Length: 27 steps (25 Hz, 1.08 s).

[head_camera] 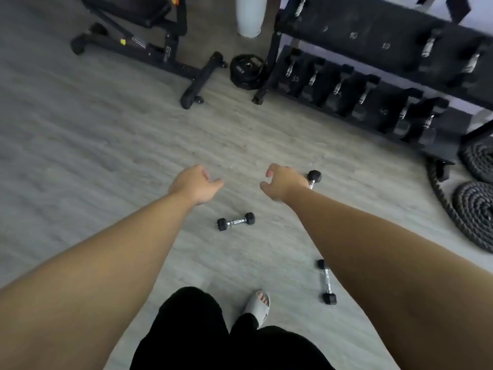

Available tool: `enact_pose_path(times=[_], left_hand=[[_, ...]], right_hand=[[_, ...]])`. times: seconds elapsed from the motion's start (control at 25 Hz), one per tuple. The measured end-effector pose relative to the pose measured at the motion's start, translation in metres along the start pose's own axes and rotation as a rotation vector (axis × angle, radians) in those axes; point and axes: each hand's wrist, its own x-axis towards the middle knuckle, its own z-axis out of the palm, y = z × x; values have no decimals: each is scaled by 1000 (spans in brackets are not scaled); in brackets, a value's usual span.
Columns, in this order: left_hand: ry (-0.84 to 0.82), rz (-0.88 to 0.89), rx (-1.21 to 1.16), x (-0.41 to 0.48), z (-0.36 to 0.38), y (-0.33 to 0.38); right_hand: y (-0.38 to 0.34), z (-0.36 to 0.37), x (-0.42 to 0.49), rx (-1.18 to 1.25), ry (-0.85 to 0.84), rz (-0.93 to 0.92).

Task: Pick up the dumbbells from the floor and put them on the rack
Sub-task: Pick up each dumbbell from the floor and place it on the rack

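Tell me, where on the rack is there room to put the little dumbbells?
The upper shelf of the rack looks mostly bare in its middle stretch, between a dumbbell at its left end and a few at its right end. The lower shelf is crowded with dumbbells side by side. Both hands, left hand and right hand, are empty.

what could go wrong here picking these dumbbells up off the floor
1. The small black hex dumbbell with chrome handle lies close to the foot in the grey open-toed sandal; a dropped weight or misstep could hurt bare toes.
2. The right hand hides part of another dumbbell, so a blind grab may slip.
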Motion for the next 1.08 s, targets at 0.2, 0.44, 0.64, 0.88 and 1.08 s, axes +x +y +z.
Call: enact_pose_path(times=[0.2, 0.44, 0.64, 0.88, 1.08], left_hand=[[-96, -114, -15, 71, 20, -22], [-194, -168, -27, 186, 57, -35], [-244, -272, -45, 273, 152, -76], [-251, -401, -154, 361, 338, -150], [-140, -565, -250, 393, 493, -236]], right_hand=[[-13, 26, 63, -52, -145, 10], [-2, 59, 176, 18, -196, 109], [35, 167, 289, 105, -266, 164], [113, 355, 400, 177, -319, 274], [180, 500, 448, 204, -307, 341]])
